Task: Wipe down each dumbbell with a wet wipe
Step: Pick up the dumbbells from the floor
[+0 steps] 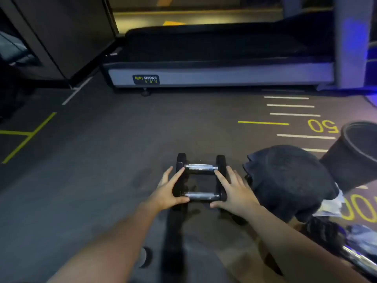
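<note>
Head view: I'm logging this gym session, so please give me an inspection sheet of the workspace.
Surface: dark floor with yellow and white lines.
Job's things: two dumbbells side by side; no wipe in hand.
Clutter: black bag, black bin, crumpled plastic.
Grippers: left hand and right hand, fingers straight, against the dumbbell ends.
Cables: nothing seen.
Surroundings: treadmill behind.

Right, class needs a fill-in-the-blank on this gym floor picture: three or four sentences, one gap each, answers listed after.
1. ____ dumbbells lie side by side on the floor.
2. The left hand and right hand flank the near dumbbell and the far dumbbell, and neither holds a ____.
3. The yellow number painted on the floor reads ____.
4. Behind the dumbbells stands a ____ labelled "STRONG".

Answers: two; wipe; 50; treadmill
</note>
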`<state>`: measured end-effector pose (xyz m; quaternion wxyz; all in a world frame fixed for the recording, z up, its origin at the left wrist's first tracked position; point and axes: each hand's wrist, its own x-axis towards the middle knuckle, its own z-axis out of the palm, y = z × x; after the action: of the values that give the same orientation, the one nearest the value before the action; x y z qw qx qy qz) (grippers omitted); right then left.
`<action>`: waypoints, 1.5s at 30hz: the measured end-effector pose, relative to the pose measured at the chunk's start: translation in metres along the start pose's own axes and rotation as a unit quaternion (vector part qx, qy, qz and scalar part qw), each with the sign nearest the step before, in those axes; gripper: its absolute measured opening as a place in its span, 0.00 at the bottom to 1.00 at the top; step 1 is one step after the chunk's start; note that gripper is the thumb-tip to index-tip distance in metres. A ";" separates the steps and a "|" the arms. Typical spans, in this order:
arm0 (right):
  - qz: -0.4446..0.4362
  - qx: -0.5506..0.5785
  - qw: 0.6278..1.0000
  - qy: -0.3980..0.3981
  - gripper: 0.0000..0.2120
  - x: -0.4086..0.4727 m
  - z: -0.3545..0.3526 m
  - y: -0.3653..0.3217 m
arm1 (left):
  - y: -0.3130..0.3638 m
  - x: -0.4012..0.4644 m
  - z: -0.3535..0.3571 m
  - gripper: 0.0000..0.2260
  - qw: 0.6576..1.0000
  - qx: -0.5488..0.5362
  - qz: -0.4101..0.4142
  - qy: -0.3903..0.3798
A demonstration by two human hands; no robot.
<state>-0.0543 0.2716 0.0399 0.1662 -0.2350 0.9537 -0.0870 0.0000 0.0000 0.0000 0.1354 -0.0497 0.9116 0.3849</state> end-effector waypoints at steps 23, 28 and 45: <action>0.107 0.197 0.970 -0.091 0.52 0.053 0.076 0.033 | -0.041 0.041 0.034 0.45 0.995 -0.011 -0.091 -0.048; 0.132 0.216 0.963 -0.087 0.50 0.057 0.081 0.033 | -0.044 0.047 0.033 0.43 0.992 -0.016 -0.118 -0.044; 0.206 0.214 0.953 -0.052 0.40 0.050 0.086 0.015 | -0.026 0.034 0.052 0.40 0.983 -0.061 -0.168 0.038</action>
<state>-0.0719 0.2531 -0.0575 0.2759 0.0036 0.9305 -0.2410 -0.0168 0.0188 -0.0624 0.1599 -0.2246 0.8698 0.4093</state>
